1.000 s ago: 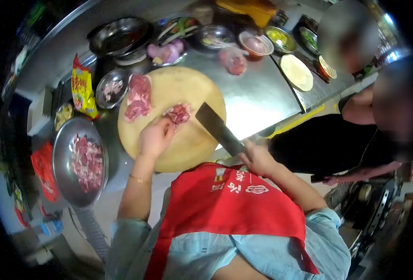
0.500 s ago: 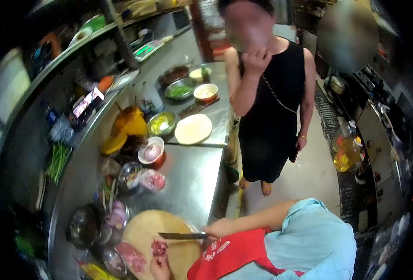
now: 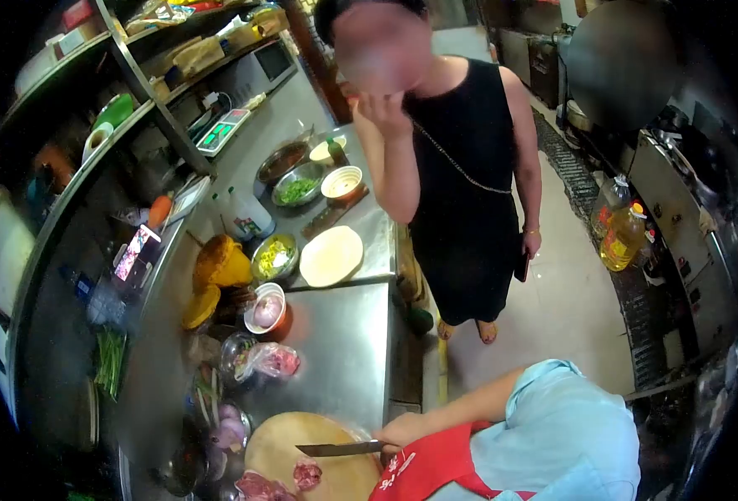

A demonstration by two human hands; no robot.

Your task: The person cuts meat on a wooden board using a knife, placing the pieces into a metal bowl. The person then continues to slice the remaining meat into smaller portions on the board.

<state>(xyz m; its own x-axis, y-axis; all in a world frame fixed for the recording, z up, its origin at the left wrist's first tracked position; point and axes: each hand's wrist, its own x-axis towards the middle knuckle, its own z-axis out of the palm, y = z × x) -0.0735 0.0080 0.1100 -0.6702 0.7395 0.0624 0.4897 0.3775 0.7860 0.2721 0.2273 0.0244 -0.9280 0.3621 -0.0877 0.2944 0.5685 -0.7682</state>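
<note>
My right hand (image 3: 402, 430) is closed round the handle of a knife (image 3: 336, 449). Its dark blade points left, over a round wooden cutting board (image 3: 273, 438). Below the blade, a small chunk of red meat (image 3: 307, 476) lies on the board. A larger piece of raw meat (image 3: 260, 488) is at the board's lower left edge, partly cut off by the frame. My left hand is out of view.
Purple onions (image 3: 231, 427) sit left of the board. Beyond it are bagged meat (image 3: 279, 361), a tub with an onion (image 3: 267, 312), bowls of chopped greens (image 3: 298, 185) and a pale round board (image 3: 331, 256). A person in a black dress (image 3: 469, 184) stands beside the counter.
The camera view has shifted, so the board sits lower in the frame. My left hand, earlier at the small meat chunk, has dropped out of view. My right hand still holds the knife.
</note>
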